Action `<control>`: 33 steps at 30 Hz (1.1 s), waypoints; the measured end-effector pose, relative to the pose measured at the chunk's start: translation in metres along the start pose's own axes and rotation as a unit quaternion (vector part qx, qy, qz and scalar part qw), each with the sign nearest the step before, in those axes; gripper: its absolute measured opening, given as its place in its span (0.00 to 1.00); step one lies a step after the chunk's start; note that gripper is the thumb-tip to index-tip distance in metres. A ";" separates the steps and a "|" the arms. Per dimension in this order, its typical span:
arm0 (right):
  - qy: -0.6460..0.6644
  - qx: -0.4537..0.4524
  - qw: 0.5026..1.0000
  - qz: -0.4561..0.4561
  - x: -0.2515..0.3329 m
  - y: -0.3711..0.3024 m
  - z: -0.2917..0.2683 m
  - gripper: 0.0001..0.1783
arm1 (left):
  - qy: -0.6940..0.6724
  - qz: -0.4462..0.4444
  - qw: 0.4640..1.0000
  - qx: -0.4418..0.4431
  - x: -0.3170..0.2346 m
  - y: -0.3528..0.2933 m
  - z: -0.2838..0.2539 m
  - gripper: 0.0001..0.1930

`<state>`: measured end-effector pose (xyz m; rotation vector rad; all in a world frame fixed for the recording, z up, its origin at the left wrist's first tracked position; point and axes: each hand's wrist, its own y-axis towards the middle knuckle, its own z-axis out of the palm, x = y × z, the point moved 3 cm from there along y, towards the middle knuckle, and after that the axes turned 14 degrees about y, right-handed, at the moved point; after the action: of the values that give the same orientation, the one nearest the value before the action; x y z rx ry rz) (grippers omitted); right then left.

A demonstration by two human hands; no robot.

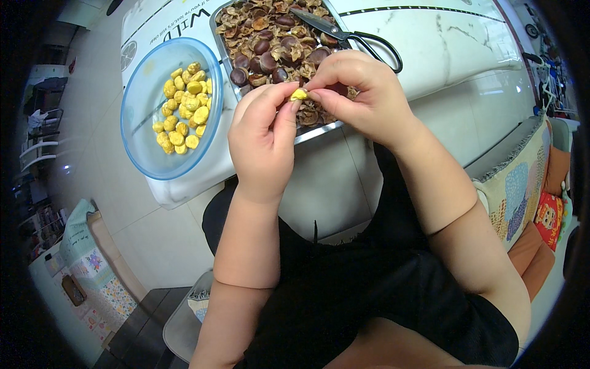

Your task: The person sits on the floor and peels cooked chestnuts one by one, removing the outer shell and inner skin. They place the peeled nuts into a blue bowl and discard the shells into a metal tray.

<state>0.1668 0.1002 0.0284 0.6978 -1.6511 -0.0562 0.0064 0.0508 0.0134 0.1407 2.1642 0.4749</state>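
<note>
Between both hands, over the near edge of a metal tray (319, 133), is a yellow peeled chestnut (298, 95). My left hand (265, 132) pinches it between thumb and fingers. From the other side my right hand (362, 92) has its thumb and forefinger closed at the chestnut's edge; whether a bit of skin is between them I cannot make out. Brown whole chestnuts (268, 63) and many empty shells (246, 24) fill the tray. To the left stands a clear bluish bowl (136, 117) holding several peeled yellow chestnuts (184, 104).
Black-handled scissors (393, 52) lie across the tray's far right rim, blades over the shells. A white marbled cloth (442, 43) covers the table, its near edge in front of my knees. On the right is a sofa with cushions (531, 258); a grey seat (184, 326) is at lower left.
</note>
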 end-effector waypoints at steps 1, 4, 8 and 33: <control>-0.004 0.003 1.000 -0.004 0.000 0.000 0.000 0.03 | 0.013 0.009 1.000 -0.003 -0.001 0.000 0.000 0.08; -0.022 0.016 1.000 -0.006 0.001 0.000 0.000 0.03 | 0.042 0.045 0.998 -0.005 -0.006 0.002 -0.003 0.08; -0.041 0.032 0.999 0.005 -0.002 -0.001 -0.001 0.04 | 0.022 0.009 0.999 0.025 -0.006 -0.001 -0.001 0.08; -0.020 0.017 1.000 -0.005 -0.008 -0.002 0.002 0.04 | 0.012 0.017 0.999 0.032 -0.003 -0.001 -0.001 0.08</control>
<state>0.1658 0.1017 0.0196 0.7347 -1.6906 -0.0493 0.0071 0.0489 0.0159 0.2084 2.2048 0.4298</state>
